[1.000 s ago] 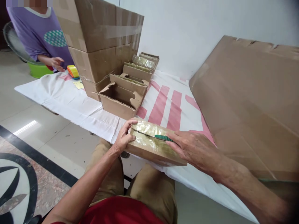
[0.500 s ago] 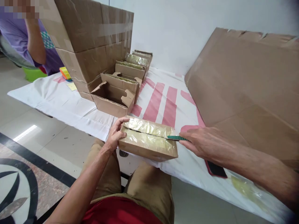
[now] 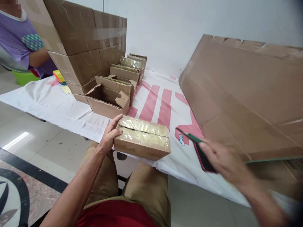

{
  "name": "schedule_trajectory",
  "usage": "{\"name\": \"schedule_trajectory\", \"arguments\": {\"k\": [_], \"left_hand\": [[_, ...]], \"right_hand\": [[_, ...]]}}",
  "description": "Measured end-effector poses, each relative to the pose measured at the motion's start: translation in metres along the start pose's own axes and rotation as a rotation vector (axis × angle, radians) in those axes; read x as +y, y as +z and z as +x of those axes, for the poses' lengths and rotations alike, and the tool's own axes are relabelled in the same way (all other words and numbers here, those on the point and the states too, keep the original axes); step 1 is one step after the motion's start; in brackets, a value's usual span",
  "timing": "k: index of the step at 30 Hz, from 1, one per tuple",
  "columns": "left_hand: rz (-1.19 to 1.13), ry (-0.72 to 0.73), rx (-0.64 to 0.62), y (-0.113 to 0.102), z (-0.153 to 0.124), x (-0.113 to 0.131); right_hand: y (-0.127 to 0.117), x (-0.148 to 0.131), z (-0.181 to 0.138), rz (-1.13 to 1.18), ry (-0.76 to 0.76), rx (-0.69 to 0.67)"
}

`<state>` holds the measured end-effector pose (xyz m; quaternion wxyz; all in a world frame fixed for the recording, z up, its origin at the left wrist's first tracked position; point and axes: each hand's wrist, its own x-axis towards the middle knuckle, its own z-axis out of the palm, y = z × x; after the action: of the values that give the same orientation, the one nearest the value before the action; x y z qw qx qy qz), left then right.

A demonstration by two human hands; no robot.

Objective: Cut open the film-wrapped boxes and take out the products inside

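A small cardboard box (image 3: 142,147) lies at the front edge of the table, its top covered with shiny yellowish tape and slit along the middle seam. My left hand (image 3: 109,135) grips its left end, with the thumb on top and the fingers on the far side. Off to the right of the box, my right hand (image 3: 220,157) is closed on a green-handled knife (image 3: 195,137) and is smeared by motion. The dark blade points left, apart from the box. Beneath the right hand and knife lies a phone (image 3: 205,160) with a red edge.
Several opened small boxes (image 3: 106,105) stand in a row at the left, beside a tall stack of cartons (image 3: 82,53). A large cardboard sheet (image 3: 241,94) leans at the right. Across the table at far left is a person in purple (image 3: 16,34).
My right hand has drawn the knife off the box, rightward and a little down. The left hand keeps its hold on the box. The whole view has shifted slightly.
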<state>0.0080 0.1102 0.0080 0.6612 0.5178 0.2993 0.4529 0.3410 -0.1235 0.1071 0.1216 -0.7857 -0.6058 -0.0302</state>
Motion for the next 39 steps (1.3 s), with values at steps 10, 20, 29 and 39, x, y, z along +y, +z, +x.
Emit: {"name": "schedule_trajectory", "arguments": {"k": [10,20,29,39], "left_hand": [[0.584,0.081,0.154,-0.017,-0.063,0.022],[0.410,0.184,0.147,0.004,-0.077,0.019],[0.325,0.224,0.166,-0.007,-0.075,0.006],[0.365,0.254,0.148,-0.001,-0.071,0.008]], "right_hand": [[0.133,-0.018,-0.017,-0.060,0.028,0.014],[0.068,-0.083,-0.008,0.423,-0.140,0.399],[0.056,-0.095,-0.040,0.371,-0.540,0.354],[0.028,-0.117,0.023,0.318,-0.372,-0.027]]}}
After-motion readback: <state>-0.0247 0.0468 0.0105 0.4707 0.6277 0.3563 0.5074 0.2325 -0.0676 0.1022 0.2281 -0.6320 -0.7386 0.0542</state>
